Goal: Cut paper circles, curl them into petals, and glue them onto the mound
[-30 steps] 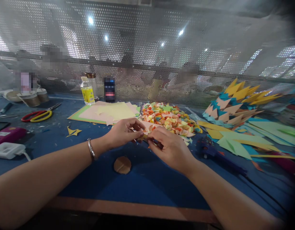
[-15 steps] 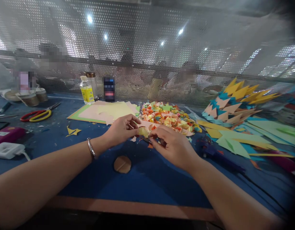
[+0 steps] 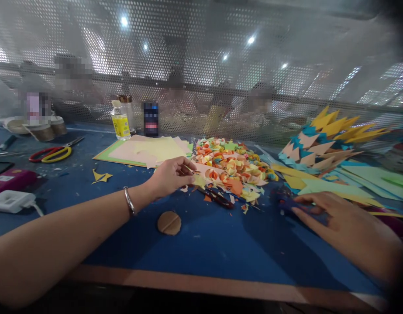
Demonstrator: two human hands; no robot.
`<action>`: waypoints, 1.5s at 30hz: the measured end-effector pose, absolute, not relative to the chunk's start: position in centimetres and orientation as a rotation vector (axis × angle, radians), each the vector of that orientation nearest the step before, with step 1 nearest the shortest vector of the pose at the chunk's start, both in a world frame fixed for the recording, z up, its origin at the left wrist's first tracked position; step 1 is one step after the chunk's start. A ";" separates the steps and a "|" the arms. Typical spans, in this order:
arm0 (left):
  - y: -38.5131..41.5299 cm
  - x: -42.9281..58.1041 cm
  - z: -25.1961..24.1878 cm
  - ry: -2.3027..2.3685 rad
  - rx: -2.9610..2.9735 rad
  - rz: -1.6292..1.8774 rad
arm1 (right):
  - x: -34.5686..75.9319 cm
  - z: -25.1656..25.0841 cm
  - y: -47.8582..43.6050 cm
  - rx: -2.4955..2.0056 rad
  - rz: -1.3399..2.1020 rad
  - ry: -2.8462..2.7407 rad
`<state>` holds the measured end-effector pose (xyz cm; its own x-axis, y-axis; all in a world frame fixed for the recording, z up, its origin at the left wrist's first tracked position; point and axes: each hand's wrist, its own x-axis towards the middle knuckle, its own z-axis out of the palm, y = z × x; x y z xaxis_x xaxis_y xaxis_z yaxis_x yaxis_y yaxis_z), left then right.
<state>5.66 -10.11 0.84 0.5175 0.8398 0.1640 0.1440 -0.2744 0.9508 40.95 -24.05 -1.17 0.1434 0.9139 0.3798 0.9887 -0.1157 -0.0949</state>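
Observation:
Between the thumb and fingers of my left hand (image 3: 175, 176) is a small pale yellow paper petal (image 3: 199, 180), held in front of the heap of cut paper. On the right, my right hand (image 3: 339, 222) has its thumb and fingers around a dark blue glue gun (image 3: 286, 204), which lies low over the table and is partly hidden by the hand. A round cardboard disc (image 3: 169, 223) lies flat on the blue table, nearer to me than my left hand. Dark-handled scissors (image 3: 221, 199) rest just right of the petal.
Behind the hands sits a heap of curled paper petals (image 3: 230, 161), with stacked paper sheets (image 3: 139, 150) on its left. A spiky paper piece (image 3: 322, 139) and paper strips (image 3: 365, 183) are at right. Red-yellow scissors (image 3: 53, 153), a bottle (image 3: 120, 124) and a white adapter (image 3: 13, 201) stand left.
My right hand has left the yellow petal and moved right to the glue gun. My left hand still holds the petal in about the same place. The dark-handled scissors are now uncovered.

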 end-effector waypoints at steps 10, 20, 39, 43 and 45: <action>-10.4 5.8 0.9 0.826 1.708 0.837 | 43.2 -3.1 -23.8 -2.219 -0.083 -1.681; -10.5 5.8 0.8 0.779 1.726 0.796 | 42.5 -1.4 -23.0 -2.382 -0.013 -1.659; -10.9 6.0 0.5 0.718 1.633 0.683 | 34.4 -0.2 -26.5 -1.853 -0.208 -1.937; -11.1 6.0 0.6 0.718 1.650 0.675 | 30.6 0.0 -26.7 -1.574 -0.249 -2.016; -11.1 6.0 0.6 0.711 1.653 0.669 | 29.4 0.0 -26.5 -1.491 -0.287 -1.995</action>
